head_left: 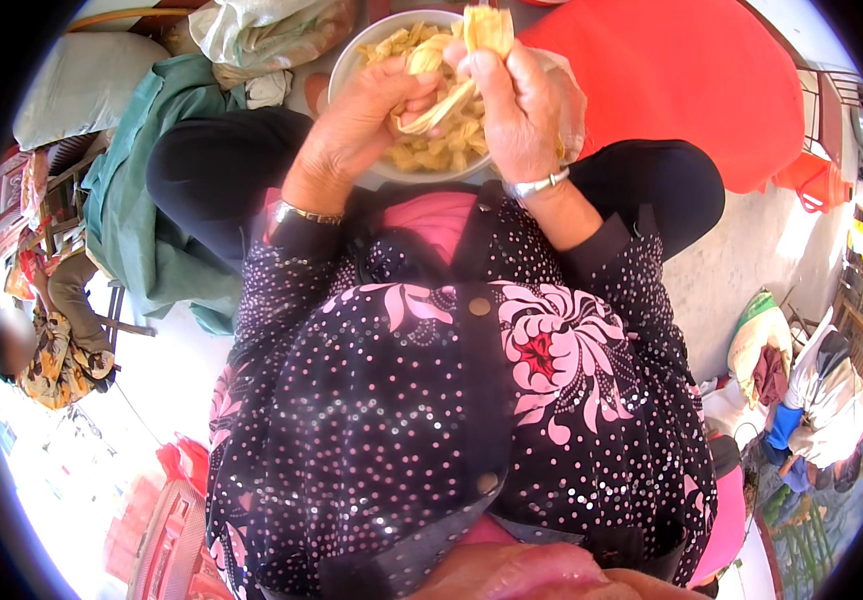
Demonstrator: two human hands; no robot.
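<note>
Both hands are up over the bowl, sharing one pale yellow strip (490,32). The right hand (517,105) pinches its broad folded end between thumb and fingers, that end poking up past the fingertips, right by the upper edge of view. The left hand (357,125) is curled, fingers closed round the looped, thinner part, and the fingers hide a good deal of how the loop runs. I can't make out whether it is a knot or only a fold, nor quite what the stuff is.

Below them sits the white bowl (432,177), holding plenty of yellow pieces (427,155); the hands cover its middle, and its far rim nearly meets the edge of view. A clear plastic bag (572,105) shows just beside it, partly behind the right hand. The broad red surface (682,80) to the right is cut off above, so I can't say what it belongs to. On the left, a green cloth (137,190) lies bunched near the knee. Further off, another person (62,350) sits bent out of shape near the rim, with washed-out glare below.
</note>
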